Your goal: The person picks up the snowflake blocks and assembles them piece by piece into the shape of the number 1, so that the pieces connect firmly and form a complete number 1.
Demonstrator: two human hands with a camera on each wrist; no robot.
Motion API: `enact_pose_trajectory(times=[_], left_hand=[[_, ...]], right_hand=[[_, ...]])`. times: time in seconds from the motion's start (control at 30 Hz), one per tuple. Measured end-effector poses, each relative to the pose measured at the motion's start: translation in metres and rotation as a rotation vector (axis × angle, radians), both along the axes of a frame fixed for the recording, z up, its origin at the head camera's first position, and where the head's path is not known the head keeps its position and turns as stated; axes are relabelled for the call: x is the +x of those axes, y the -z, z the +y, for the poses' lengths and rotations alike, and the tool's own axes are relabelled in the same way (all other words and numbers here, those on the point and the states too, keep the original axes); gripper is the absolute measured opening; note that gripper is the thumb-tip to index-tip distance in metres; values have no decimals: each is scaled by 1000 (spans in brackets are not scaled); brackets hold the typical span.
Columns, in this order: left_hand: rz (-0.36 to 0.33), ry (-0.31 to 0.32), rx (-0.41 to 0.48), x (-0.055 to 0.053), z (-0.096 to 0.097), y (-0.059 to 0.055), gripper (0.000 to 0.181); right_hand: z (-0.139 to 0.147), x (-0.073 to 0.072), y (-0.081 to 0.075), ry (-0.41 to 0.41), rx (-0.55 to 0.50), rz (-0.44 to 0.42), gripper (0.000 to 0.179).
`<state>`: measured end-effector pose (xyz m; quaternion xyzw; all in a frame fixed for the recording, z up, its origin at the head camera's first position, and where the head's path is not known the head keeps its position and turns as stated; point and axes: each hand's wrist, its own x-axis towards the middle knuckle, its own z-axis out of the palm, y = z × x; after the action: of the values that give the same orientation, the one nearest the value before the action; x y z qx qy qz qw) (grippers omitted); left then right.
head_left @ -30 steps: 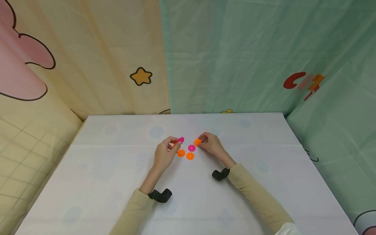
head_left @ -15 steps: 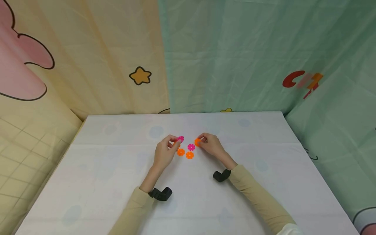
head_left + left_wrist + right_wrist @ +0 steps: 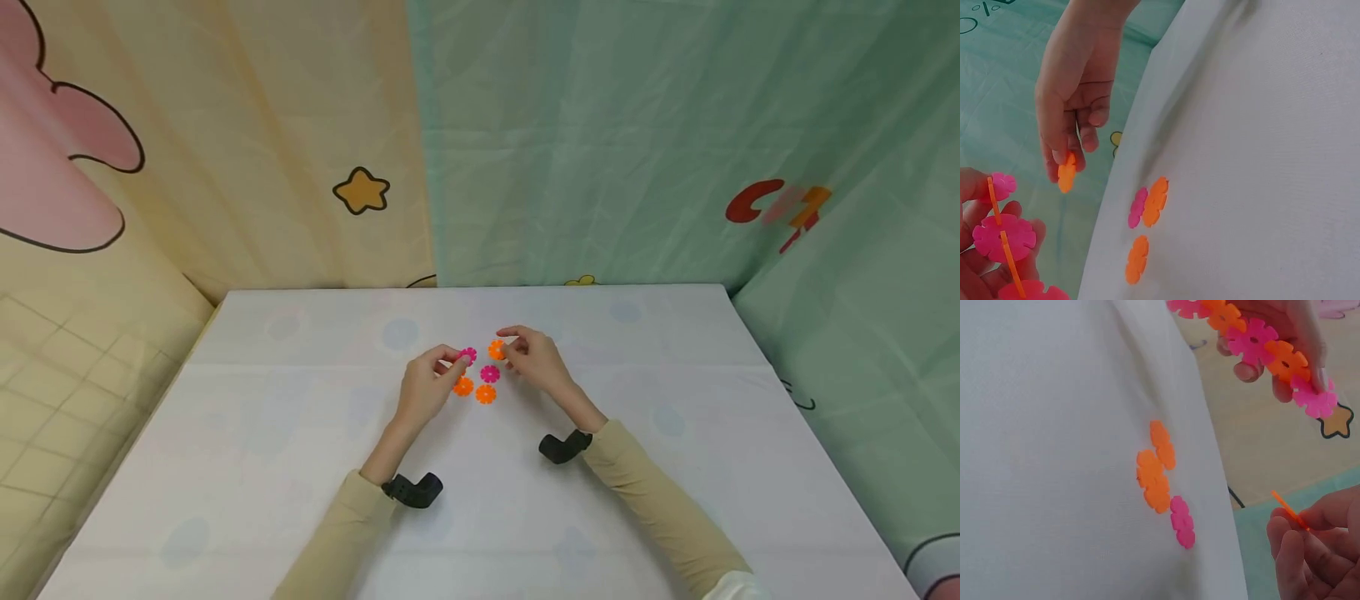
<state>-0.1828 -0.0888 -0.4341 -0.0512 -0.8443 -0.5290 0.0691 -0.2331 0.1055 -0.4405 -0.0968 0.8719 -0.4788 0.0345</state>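
Observation:
My left hand (image 3: 425, 385) grips a chain of interlocking flower-shaped discs (image 3: 1252, 340), pink and orange by turns. A pink disc (image 3: 1314, 397) forms the chain's end at the thumb tip. Across from it, my right hand (image 3: 536, 360) pinches a single orange flower disc (image 3: 1067, 173) between thumb and fingers. That disc is apart from the chain's end and appears edge-on in the right wrist view. Below and between the hands, a loose pink disc (image 3: 490, 373) and two orange discs, one nearer the left hand (image 3: 463, 387) and one nearer me (image 3: 486, 394), lie on the table.
The table (image 3: 480, 508) has a white cloth with faint pale spots. Its far edge meets a cream and green curtain (image 3: 585, 150) printed with a star (image 3: 362, 191). Each wrist wears a black camera mount, seen at the left wrist (image 3: 414, 490) and right wrist (image 3: 566, 447).
My right hand has moved slightly forward and left with the orange disc, toward the chain's end. My left hand has shifted a little to the right. The loose discs stay put.

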Motion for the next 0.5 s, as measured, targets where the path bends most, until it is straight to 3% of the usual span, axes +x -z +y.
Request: enact_pose_trajectory(times=[0.33, 0.5], left_hand=[[10, 17, -10, 0, 7, -1, 15], [5, 16, -19, -1, 10, -2, 15]], right_hand=[[4, 9, -16, 2, -142, -46, 25], [4, 16, -27, 24, -183, -15, 25]])
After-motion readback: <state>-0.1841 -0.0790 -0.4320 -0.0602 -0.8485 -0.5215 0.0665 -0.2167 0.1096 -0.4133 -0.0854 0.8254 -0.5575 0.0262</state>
